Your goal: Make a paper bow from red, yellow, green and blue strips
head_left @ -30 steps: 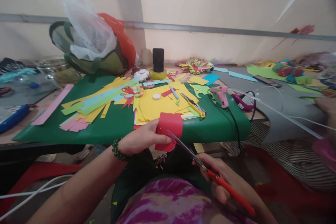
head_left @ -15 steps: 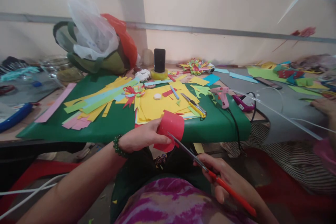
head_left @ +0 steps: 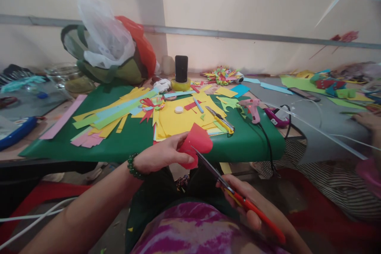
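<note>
My left hand (head_left: 159, 154), with a green bead bracelet at the wrist, is closed on a curved piece of red paper (head_left: 197, 142) held in front of the table's near edge. My right hand (head_left: 253, 204) grips red-handled scissors (head_left: 238, 195) low over my lap. The scissor blades point up and left and their tips meet the lower edge of the red paper.
A green sheet (head_left: 125, 139) covers the table, strewn with yellow, green and pink paper strips (head_left: 113, 113), a yellow utility knife (head_left: 222, 121), a pink glue gun (head_left: 253, 107) and a phone (head_left: 181, 68) standing on a tape roll. Bags (head_left: 110, 47) sit at the back left. Another person's hand (head_left: 369, 121) rests at right.
The red paper has turned in my left hand, its top now peaked instead of flat. The scissors have shifted slightly up into the paper's lower edge.
</note>
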Demonstrator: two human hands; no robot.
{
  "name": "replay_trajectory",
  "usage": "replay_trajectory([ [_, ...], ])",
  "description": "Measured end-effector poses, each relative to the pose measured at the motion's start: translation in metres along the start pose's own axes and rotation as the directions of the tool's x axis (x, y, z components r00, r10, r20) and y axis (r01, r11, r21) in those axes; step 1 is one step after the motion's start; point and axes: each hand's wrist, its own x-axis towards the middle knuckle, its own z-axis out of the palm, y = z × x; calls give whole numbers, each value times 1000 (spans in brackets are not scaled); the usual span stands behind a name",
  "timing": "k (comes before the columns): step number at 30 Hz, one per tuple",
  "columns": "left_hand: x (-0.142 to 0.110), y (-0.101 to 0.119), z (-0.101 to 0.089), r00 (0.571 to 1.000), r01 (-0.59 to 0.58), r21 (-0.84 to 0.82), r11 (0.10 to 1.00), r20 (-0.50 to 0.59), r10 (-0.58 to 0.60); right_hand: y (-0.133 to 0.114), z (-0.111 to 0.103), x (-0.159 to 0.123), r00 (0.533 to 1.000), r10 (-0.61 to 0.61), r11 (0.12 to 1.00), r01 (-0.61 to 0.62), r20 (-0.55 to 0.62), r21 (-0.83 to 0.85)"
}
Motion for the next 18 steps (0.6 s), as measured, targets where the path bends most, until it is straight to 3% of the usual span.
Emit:
replay_trajectory([
  [8,1,-2,3,999,8,-33,999,-37,-10,9,1,1,1000,-11,1000,12,16,-17],
  [18,2,-2,2,1000,10,-18,1000,12,-10,-7,0,2,1000,8,988,-12,-26,-153],
])
